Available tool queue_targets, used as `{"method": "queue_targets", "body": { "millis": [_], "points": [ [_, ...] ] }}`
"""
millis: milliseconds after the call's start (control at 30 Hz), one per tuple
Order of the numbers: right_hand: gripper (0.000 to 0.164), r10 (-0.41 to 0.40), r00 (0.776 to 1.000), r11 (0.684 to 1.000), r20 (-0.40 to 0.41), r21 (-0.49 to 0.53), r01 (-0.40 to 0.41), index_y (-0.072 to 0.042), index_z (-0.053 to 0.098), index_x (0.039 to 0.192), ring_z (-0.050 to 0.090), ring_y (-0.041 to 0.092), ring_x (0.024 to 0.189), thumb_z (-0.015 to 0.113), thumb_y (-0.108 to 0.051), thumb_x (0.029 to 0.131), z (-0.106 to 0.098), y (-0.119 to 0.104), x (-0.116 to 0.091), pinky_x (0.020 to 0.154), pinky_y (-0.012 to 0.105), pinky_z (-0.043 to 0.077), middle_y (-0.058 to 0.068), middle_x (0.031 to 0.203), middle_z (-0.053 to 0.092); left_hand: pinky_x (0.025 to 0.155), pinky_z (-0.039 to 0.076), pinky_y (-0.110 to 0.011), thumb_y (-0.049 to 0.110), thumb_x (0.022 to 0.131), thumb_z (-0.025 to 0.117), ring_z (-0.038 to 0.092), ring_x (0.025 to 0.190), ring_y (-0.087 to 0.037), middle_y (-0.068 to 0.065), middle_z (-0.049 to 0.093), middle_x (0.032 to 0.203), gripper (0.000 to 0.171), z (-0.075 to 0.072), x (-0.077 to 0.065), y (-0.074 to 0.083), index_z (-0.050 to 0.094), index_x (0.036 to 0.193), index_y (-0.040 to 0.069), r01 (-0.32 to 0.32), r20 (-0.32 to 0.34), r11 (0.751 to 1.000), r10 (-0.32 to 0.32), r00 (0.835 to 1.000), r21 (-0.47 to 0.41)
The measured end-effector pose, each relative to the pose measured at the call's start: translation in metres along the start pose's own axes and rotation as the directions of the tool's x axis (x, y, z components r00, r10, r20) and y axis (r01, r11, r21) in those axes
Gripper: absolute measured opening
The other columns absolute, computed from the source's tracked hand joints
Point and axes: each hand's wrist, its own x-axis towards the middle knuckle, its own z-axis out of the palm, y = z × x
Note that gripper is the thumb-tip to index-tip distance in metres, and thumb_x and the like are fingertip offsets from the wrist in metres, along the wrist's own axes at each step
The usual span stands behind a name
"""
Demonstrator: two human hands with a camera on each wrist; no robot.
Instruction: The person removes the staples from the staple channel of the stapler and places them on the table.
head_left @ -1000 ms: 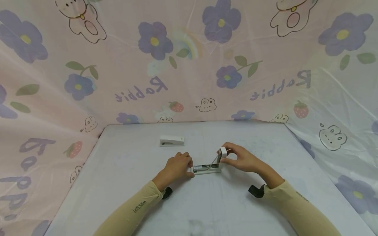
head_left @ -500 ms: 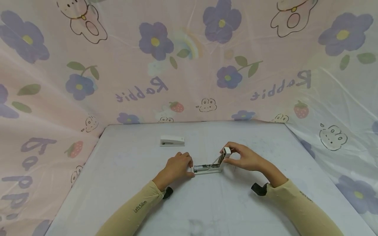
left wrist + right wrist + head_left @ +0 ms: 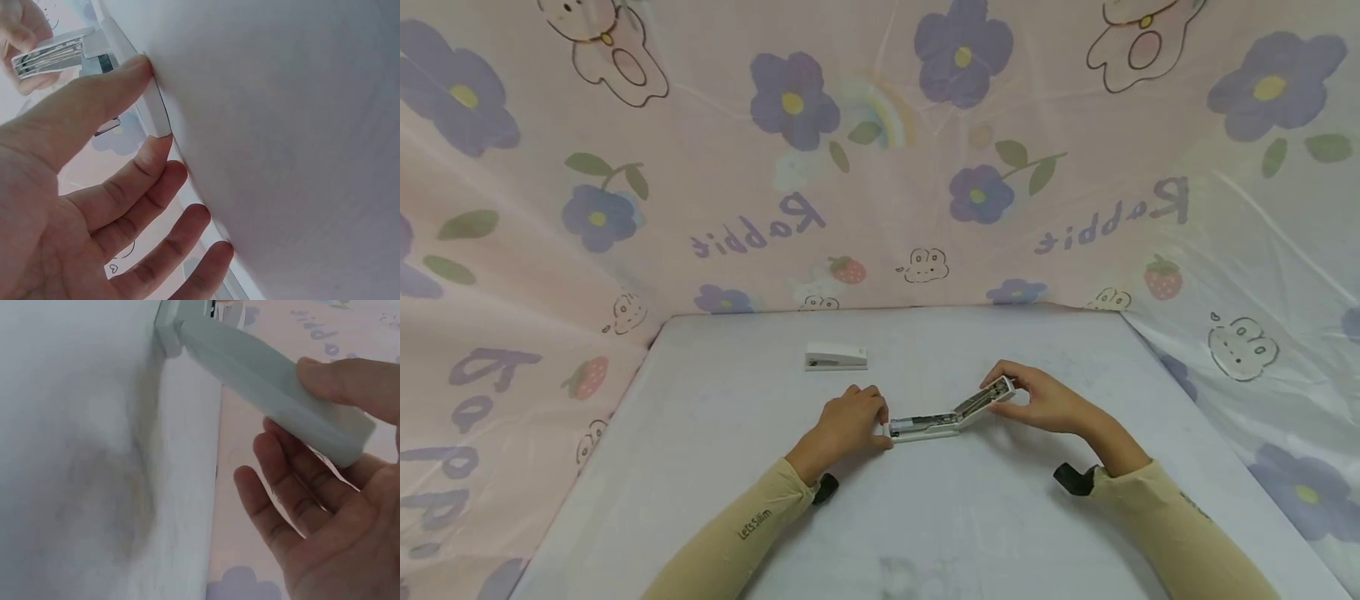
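Stapler with metalwork in its tilted lid — base in pinch of left hand, lid (likewise) of right hand.

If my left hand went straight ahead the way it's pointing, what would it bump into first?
Most likely the open stapler: your left hand pinches one end, and the rest stretches ahead in the head view, though depth is hard to judge.
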Motion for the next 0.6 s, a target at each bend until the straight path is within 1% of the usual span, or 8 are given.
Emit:
{"method": "queue_targets", "body": {
  "millis": [100, 233, 400, 500, 600],
  "points": [
    [0.025, 0.019, 1.000, 1.000, 0.007, -0.016, -0.019, -0.022, 0.068, 0.120, 0.064, 0.013, 0.110, 0.082, -0.020, 0.098, -0.002, 0.004, -0.003, 0.106, 0.047, 0.051, -0.008, 0.115, 0.070, 0.075, 0.057, -0.044, 0.042, 0.083, 0.094, 0.060, 0.106, -0.024, 0.002, 0.066, 0.114, 0.034, 0.000, 0.000, -0.001, 0.071, 0.093, 0.020, 0.002, 0.000, 1.000, -0.002, 1.000, -0.002],
    [0.025, 0.029, 0.999, 0.998, 0.014, -0.048, -0.028, -0.024, 0.069, 0.120, 0.064, 0.013, 0.111, 0.082, -0.022, 0.098, -0.004, 0.008, -0.006, 0.105, 0.046, 0.052, -0.009, 0.115, 0.069, 0.075, 0.057, -0.044, 0.041, 0.083, 0.094, 0.059, 0.105, -0.024, 0.002, 0.066, 0.113, 0.034, 0.000, 0.000, -0.001, 0.071, 0.093, 0.019, -0.001, -0.002, 1.000, 0.001, 1.000, -0.012],
    [0.025, 0.048, 0.998, 0.994, 0.033, -0.105, -0.045, -0.025, 0.069, 0.119, 0.064, 0.013, 0.107, 0.083, -0.021, 0.097, -0.004, 0.012, -0.009, 0.098, 0.042, 0.051, -0.011, 0.113, 0.069, 0.076, 0.057, -0.045, 0.041, 0.083, 0.095, 0.059, 0.104, -0.024, 0.002, 0.066, 0.112, 0.034, -0.001, -0.001, 0.000, 0.070, 0.093, 0.019, -0.002, -0.004, 1.000, 0.002, 1.000, -0.023],
    [0.024, 0.075, 0.995, 0.988, 0.061, -0.140, -0.066, -0.024, 0.068, 0.118, 0.065, 0.012, 0.107, 0.082, -0.022, 0.098, -0.003, 0.014, -0.011, 0.096, 0.041, 0.052, -0.012, 0.112, 0.069, 0.076, 0.056, -0.045, 0.040, 0.083, 0.095, 0.059, 0.104, -0.024, 0.002, 0.065, 0.112, 0.034, -0.001, -0.002, -0.001, 0.070, 0.093, 0.019, 0.000, -0.003, 1.000, -0.001, 1.000, -0.025],
    [0.023, 0.082, 0.994, 0.983, 0.077, -0.171, -0.068, -0.022, 0.068, 0.118, 0.066, 0.012, 0.107, 0.081, -0.023, 0.099, -0.003, 0.014, -0.012, 0.096, 0.043, 0.053, -0.011, 0.112, 0.070, 0.076, 0.056, -0.045, 0.040, 0.083, 0.095, 0.058, 0.104, -0.024, 0.002, 0.065, 0.112, 0.034, -0.001, -0.001, 0.000, 0.070, 0.093, 0.019, -0.002, -0.007, 1.000, 0.002, 1.000, -0.028]
  ]
}}
